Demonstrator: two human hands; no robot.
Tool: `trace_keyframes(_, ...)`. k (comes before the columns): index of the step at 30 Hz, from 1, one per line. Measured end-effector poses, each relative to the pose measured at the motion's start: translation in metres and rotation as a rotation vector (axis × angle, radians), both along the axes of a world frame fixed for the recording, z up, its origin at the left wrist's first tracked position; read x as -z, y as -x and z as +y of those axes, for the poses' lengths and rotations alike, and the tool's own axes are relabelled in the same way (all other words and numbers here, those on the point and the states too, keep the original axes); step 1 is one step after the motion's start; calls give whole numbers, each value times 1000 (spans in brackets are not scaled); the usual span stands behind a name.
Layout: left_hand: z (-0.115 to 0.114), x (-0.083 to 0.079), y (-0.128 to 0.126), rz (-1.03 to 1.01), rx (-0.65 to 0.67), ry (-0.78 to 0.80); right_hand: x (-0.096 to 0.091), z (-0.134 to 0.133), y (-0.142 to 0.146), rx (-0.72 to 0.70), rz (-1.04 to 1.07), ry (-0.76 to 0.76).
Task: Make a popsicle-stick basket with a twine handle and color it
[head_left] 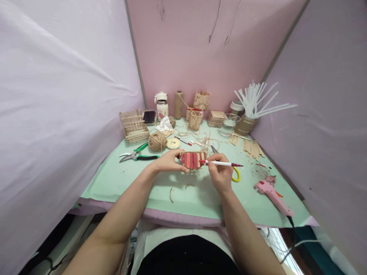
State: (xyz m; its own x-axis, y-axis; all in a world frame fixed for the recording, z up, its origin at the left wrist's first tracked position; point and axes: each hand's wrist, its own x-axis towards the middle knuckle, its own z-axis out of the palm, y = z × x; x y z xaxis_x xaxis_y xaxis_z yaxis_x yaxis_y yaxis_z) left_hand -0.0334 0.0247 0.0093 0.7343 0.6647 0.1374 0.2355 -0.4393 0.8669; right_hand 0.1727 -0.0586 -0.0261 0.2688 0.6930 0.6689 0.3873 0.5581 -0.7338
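My left hand (172, 161) grips the left side of a small craft piece (192, 160) made of flat wooden sticks, striped in red, maroon and coral. A few stripes at its right look pale. Between the fingers of my right hand (220, 172) is a white marker (220, 163) with a maroon back end. Its red tip meets the right part of the striped face. Partly under my right hand lie scissors (236, 174) with a yellow handle; their blades show just beyond it.
Green-handled pruning shears (139, 156) and a twine ball (157, 141) lie left. A pink glue gun (274, 196) rests at right, its cord over the edge. Behind stand a cup of water (228, 126), glue sticks (254, 101) in a pot and loose wooden sticks (252, 148).
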Motion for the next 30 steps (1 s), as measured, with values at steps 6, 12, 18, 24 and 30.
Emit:
trace_keyframes(6,0,-1,0,-3,-1,-5,-1,-1,0,-38,8,-9)
trace_keyframes(12,-1,-2,0,5,-5,-23,-1,-2,0,-29,-2,-7)
trace_keyframes(18,-3,-5,1,37,-22,-66,-2,0,0,27,1,-1)
trace_keyframes(24,-4,-6,1,34,-29,-75,-4,-2,0,10,-25,-3)
trace_keyframes(30,-4,-5,1,35,-32,-110,-6,-3,2,-3,-27,-24)
